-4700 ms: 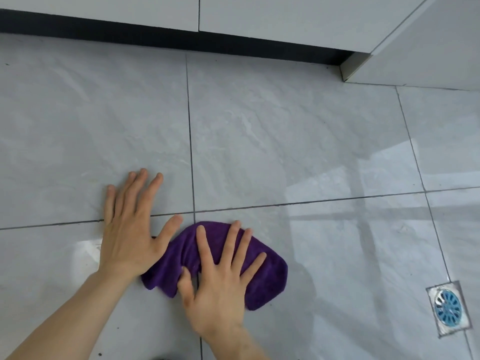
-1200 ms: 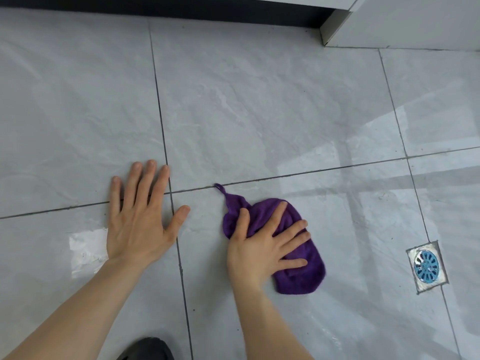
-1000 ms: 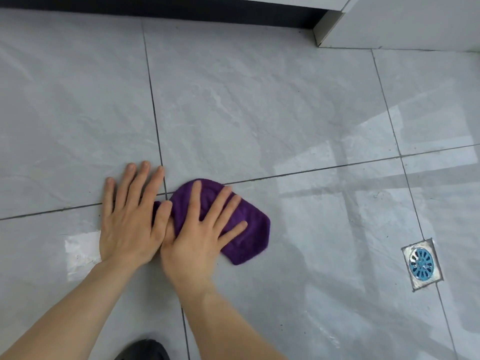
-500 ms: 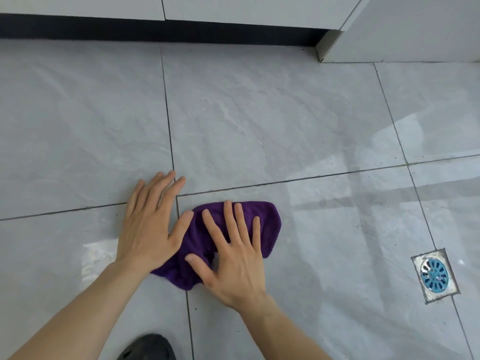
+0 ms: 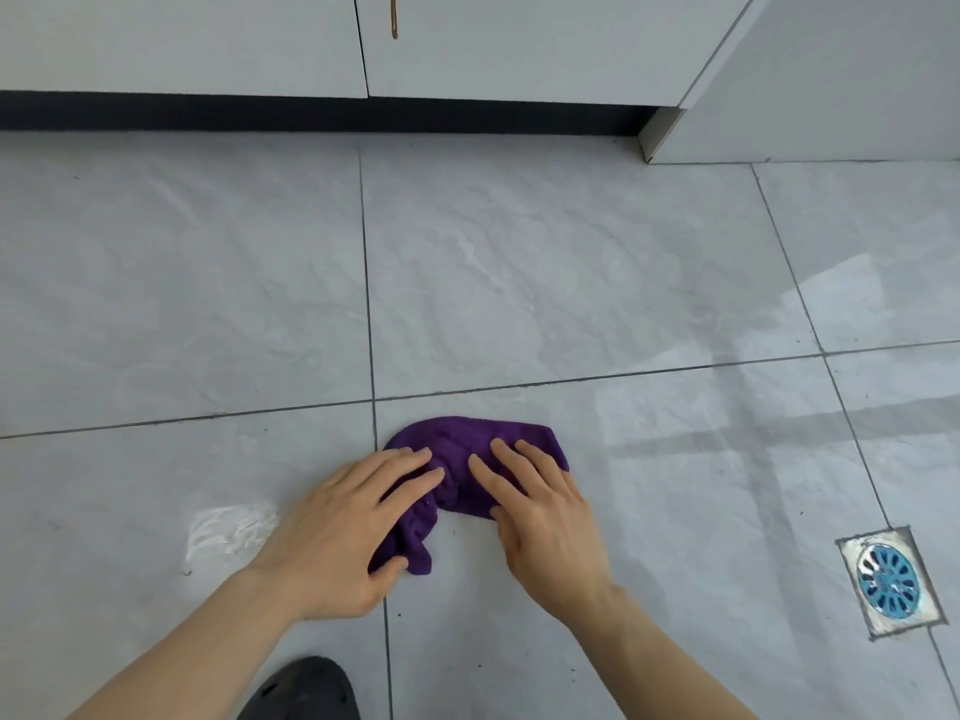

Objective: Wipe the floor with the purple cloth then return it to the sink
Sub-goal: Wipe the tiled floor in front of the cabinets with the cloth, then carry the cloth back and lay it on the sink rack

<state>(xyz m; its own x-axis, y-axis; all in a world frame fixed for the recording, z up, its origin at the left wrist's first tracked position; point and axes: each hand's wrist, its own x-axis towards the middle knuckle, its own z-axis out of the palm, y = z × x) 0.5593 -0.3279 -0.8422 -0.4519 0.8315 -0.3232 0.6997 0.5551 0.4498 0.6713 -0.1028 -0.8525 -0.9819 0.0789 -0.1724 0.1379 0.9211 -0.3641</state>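
**Both palms on the cloth: wiping step in hand**

Your left hand point(image 5: 337, 527) and right hand point(image 5: 540, 517) lie side by side on the purple cloth point(image 5: 467, 441). The fingers are fairly straight, pressing it bunched against the floor point(image 5: 519, 278) beside the grout crossing, and neither hand grips it. I'd call this mid-wipe. Next you gather it, lift it and find the sink, which is out of view.

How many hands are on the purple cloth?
2. The left hand rests on the left end of the purple cloth, and the right hand rests on its right end. No other hands show.
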